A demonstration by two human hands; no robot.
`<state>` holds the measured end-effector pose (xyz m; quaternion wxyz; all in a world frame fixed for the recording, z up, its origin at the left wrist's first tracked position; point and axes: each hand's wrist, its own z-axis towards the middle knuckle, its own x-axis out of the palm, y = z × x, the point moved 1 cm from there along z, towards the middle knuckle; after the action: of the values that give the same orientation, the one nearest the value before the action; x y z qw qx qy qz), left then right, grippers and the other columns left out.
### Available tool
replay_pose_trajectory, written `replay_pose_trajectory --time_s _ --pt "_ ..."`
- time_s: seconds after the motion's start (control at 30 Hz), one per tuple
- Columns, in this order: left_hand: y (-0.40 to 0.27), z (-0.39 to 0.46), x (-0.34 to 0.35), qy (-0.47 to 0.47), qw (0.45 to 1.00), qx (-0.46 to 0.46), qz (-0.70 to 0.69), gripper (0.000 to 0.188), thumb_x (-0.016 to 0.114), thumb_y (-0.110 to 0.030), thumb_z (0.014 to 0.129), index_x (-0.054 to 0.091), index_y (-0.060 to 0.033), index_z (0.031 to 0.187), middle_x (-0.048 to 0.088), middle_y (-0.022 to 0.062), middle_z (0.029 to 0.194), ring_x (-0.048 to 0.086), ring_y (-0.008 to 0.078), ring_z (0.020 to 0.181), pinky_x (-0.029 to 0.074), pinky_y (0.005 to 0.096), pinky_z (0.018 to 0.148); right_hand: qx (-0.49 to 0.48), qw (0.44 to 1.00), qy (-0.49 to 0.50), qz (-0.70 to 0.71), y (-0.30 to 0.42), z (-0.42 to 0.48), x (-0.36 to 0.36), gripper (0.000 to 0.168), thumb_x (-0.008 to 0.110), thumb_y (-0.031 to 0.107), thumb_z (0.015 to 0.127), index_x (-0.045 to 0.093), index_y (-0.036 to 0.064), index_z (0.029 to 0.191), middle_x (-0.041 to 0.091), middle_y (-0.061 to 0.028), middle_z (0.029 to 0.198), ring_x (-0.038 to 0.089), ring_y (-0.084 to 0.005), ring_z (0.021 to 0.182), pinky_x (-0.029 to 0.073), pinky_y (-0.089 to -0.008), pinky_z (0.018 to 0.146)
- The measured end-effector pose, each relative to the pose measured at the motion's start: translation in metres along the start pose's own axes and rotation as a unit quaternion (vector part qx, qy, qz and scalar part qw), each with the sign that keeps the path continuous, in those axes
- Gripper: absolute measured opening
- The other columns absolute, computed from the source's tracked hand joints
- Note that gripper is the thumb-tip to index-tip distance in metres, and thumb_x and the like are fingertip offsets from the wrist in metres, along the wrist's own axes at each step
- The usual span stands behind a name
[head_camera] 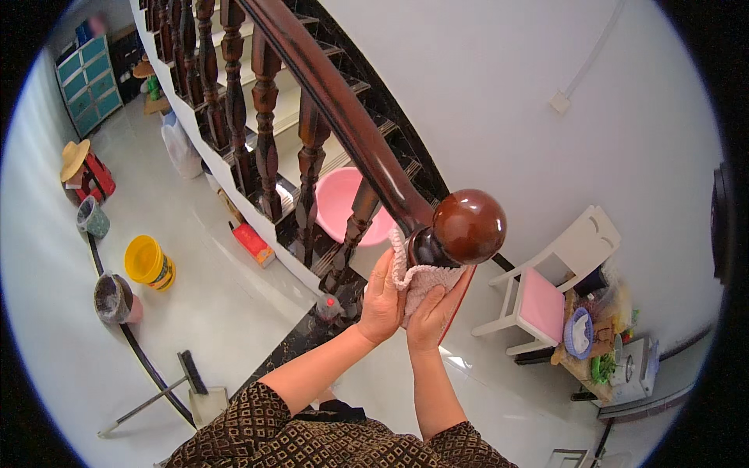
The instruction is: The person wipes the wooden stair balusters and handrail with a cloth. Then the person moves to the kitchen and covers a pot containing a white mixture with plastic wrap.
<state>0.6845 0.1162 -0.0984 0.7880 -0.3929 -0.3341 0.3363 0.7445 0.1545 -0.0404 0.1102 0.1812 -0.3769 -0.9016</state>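
A pale pink cloth (430,284) is wrapped against the newel post below its round, glossy brown wooden ball finial (470,226). My left hand (381,301) presses the cloth from the left, fingers pointing up along it. On the other side my right hand (432,316) holds the cloth with its thumb over the front. Most of the post under the ball is hidden by the cloth and both hands. From the post the dark wooden handrail (345,111) runs up and to the left, carried on turned balusters (266,111).
A pink basin (339,202) stands on the stairs behind the balusters. A bottle with a red cap (329,307) is near my left forearm. To the right are a white chair (538,292) and a cluttered low table. A yellow bucket (146,260), bins and a broom (192,374) stand left.
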Motion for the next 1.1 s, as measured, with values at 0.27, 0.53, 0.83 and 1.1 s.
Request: replay_pose_trajectory --time_s 0.27,0.53,0.83,1.1 --pt "0.028 -0.033 -0.011 -0.029 0.975 0.045 0.215 0.055 0.046 -0.024 0.091 0.024 0.003 0.133 0.037 0.018 0.13 0.04 0.0278 0.116 0.032 0.037 0.098 0.07 0.997 0.002 -0.044 -0.051 -0.065 0.008 0.053 0.036 0.021 0.094 0.017 -0.01 0.133 0.028 -0.0259 0.135 0.031 -0.0352 0.124 0.022 -0.0397 0.104" --pt "0.083 -0.074 -0.029 0.022 0.977 -0.05 0.204 0.049 0.049 -0.006 0.085 0.03 0.0064 0.129 0.041 0.024 0.123 0.043 0.0375 0.113 0.035 0.0378 0.096 0.184 0.979 0.093 -0.004 -0.111 -0.118 0.019 0.038 0.038 0.014 0.092 0.03 -0.004 0.125 0.041 -0.0222 0.122 0.044 -0.0339 0.11 0.034 -0.039 0.093" --pt "0.074 -0.073 -0.05 0.023 0.982 -0.001 0.189 0.042 0.047 -0.004 0.083 0.039 0.0063 0.123 0.046 0.0225 0.12 0.045 0.0363 0.111 0.037 0.0387 0.094 0.27 0.962 0.038 0.033 -0.144 -0.131 0.016 0.028 0.048 0.016 0.089 0.043 -0.001 0.11 0.049 -0.0093 0.105 0.047 -0.0202 0.102 0.037 -0.032 0.09" --pt "0.085 -0.107 -0.052 0.038 0.975 -0.034 0.216 0.036 0.062 -0.004 0.069 0.051 0.0008 0.104 0.057 0.0179 0.099 0.057 0.0329 0.082 0.048 0.0372 0.068 0.281 0.951 0.126 -0.021 -0.164 -0.145 0.002 0.044 0.05 0.013 0.088 0.032 0.004 0.126 0.041 -0.0082 0.125 0.041 -0.0213 0.114 0.031 -0.0343 0.099"
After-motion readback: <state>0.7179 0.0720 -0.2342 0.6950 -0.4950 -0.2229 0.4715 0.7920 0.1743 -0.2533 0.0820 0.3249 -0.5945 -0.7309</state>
